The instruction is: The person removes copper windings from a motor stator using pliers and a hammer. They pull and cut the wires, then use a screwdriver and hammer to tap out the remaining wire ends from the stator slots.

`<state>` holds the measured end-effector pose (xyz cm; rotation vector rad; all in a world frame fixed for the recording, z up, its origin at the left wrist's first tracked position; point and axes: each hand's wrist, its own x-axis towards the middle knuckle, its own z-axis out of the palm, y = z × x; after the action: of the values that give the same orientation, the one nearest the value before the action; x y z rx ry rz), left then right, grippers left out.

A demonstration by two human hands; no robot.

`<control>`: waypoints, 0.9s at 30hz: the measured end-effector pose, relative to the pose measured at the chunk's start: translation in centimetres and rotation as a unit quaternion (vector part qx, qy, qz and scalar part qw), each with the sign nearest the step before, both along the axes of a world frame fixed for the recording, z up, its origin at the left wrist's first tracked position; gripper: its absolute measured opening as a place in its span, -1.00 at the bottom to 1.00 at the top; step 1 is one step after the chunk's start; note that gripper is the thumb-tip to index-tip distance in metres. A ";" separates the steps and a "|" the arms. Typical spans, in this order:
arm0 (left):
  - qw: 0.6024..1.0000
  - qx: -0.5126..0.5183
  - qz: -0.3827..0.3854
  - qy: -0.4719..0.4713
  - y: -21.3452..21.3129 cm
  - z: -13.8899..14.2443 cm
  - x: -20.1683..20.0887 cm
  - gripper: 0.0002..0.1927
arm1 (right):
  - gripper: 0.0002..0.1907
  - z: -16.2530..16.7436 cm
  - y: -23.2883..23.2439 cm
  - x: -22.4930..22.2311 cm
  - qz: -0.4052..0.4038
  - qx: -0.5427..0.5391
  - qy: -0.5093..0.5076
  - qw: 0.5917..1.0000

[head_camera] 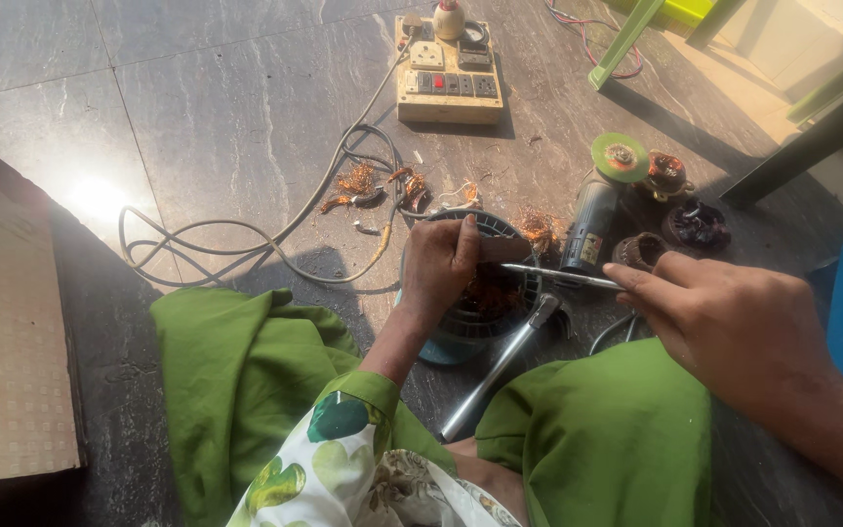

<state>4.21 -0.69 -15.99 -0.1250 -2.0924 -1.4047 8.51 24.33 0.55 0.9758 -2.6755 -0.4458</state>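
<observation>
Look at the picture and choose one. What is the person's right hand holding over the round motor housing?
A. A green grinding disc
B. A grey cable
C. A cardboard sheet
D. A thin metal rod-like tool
D: the right hand grips a thin metal tool whose tip reaches toward the copper windings in the motor housing, which the left hand steadies.

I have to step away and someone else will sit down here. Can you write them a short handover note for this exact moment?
Left hand: gripping the rim of the round motor housing on the floor, between the knees.
Right hand: holding a thin metal rod, tip over the copper winding inside.
Done: loose copper scraps lie on the floor.
Left: winding remains in the housing.
Nearby: angle grinder, extension board.
</observation>
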 end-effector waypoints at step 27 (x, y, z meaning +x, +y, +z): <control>0.999 -0.008 -0.029 0.019 0.6 -0.3 -0.7 -0.52 | -0.54 4.3 -5.6 -5.4 0.189 0.391 -0.029 0.901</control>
<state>3.55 -0.12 -16.24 -0.2177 -2.0847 -1.4081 3.16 18.78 4.86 1.6813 -2.2472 -1.4676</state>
